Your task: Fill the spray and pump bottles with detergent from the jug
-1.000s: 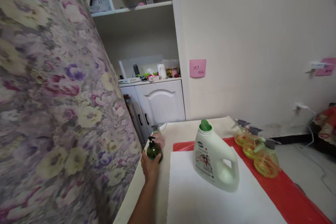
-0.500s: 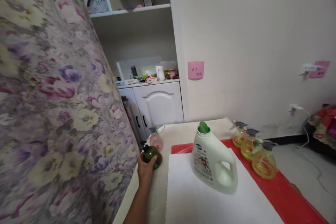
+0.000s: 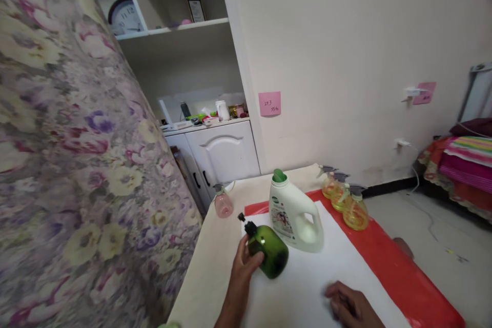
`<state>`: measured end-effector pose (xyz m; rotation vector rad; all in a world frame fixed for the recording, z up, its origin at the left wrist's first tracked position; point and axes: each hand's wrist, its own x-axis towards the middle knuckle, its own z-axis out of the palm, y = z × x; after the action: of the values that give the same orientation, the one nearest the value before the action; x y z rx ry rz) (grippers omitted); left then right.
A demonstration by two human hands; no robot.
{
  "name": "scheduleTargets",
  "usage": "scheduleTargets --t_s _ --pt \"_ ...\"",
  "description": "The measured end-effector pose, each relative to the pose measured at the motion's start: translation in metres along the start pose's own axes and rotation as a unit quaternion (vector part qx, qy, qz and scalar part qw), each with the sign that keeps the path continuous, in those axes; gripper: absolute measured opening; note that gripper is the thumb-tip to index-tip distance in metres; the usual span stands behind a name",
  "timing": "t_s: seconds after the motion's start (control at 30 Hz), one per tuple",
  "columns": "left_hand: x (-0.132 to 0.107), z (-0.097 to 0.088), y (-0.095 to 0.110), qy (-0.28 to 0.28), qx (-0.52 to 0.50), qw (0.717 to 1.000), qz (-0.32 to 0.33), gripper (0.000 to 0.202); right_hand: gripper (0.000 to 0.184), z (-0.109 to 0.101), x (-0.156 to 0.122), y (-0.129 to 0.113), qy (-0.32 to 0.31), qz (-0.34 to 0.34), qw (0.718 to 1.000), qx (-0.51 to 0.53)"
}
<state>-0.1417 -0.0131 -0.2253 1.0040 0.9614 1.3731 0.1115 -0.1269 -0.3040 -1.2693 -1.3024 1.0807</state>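
My left hand (image 3: 246, 266) grips a dark green pump bottle (image 3: 271, 251) with a black pump head, tilted with its top to the left, above a white sheet (image 3: 300, 297). Just behind the bottle stands a pale green detergent jug (image 3: 294, 220) with a handle and a green spout, uncapped. My right hand (image 3: 351, 305) hovers over the sheet's right front part, fingers curled in and slightly blurred. I see nothing between those fingers. Farther back on the left is a small pink spray bottle (image 3: 223, 205).
Several yellow spray bottles (image 3: 355, 213) line the red sheet (image 3: 392, 266) on the right. A cream cloth (image 3: 207, 256) covers the table. Floral curtain (image 3: 96, 164) hangs close on the left. Behind are a white cabinet (image 3: 226, 151) and the wall; a bed (image 3: 461, 164) stands right.
My left hand has brought the green bottle right from beside the pink one to over the white sheet, tilting it. My right hand has come into view. The camera has turned right.
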Motion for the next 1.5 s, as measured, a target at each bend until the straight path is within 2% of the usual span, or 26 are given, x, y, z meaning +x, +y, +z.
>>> scheduleTargets --t_s 0.1,0.2,0.27,0.33,0.37,0.43,0.57,0.63,0.7,0.93,1.03,1.13,1.3,1.5 --pt "-0.030 0.014 -0.007 -0.103 -0.049 0.993 -0.024 0.082 0.049 -0.001 0.006 -0.010 -0.018 0.014 0.992 0.122" --pt "-0.048 0.024 -0.011 -0.210 -0.068 0.975 -0.029 0.085 0.064 0.010 0.008 -0.026 -0.049 0.048 0.962 0.265" --pt "-0.052 0.028 -0.015 -0.263 -0.065 0.962 -0.025 0.087 0.071 0.023 0.006 -0.036 -0.106 0.077 0.918 0.375" --pt "-0.052 0.028 -0.017 -0.307 -0.058 0.950 -0.025 0.086 0.068 0.037 0.001 -0.042 -0.166 0.096 0.864 0.466" --pt "-0.051 0.027 -0.018 -0.324 -0.053 0.944 -0.028 0.085 0.065 0.042 -0.002 -0.043 -0.185 0.101 0.841 0.498" --pt "-0.049 0.023 -0.017 -0.342 -0.034 0.938 -0.036 0.084 0.057 0.050 -0.008 -0.044 -0.193 0.104 0.814 0.538" --pt "-0.049 0.021 -0.009 -0.337 -0.002 0.941 -0.040 0.086 0.045 0.045 -0.016 -0.041 -0.147 0.117 0.806 0.561" --pt "-0.053 0.025 -0.005 -0.329 -0.015 0.944 -0.028 0.087 0.043 0.036 -0.020 -0.040 -0.124 0.133 0.809 0.560" --pt "-0.062 0.033 -0.004 -0.301 -0.024 0.953 -0.022 0.079 0.044 0.027 -0.026 -0.038 -0.102 0.152 0.812 0.555" --pt "-0.125 0.065 -0.024 -0.196 -0.080 0.977 0.010 0.063 0.061 0.000 -0.054 -0.028 -0.050 0.208 0.841 0.496" --pt "-0.152 0.072 -0.032 -0.128 -0.076 0.989 0.005 0.054 0.060 -0.007 -0.069 -0.021 -0.055 0.213 0.854 0.471" --pt "-0.170 0.080 -0.027 -0.087 -0.069 0.994 -0.014 0.045 0.055 -0.012 -0.081 -0.014 -0.076 0.222 0.863 0.448" --pt "-0.180 0.095 -0.008 -0.080 -0.108 0.991 -0.014 0.037 0.062 -0.013 -0.095 -0.012 -0.101 0.235 0.858 0.446" --pt "-0.186 0.102 0.007 -0.162 -0.125 0.978 -0.032 0.043 0.066 -0.025 -0.107 -0.002 -0.145 0.262 0.845 0.443"
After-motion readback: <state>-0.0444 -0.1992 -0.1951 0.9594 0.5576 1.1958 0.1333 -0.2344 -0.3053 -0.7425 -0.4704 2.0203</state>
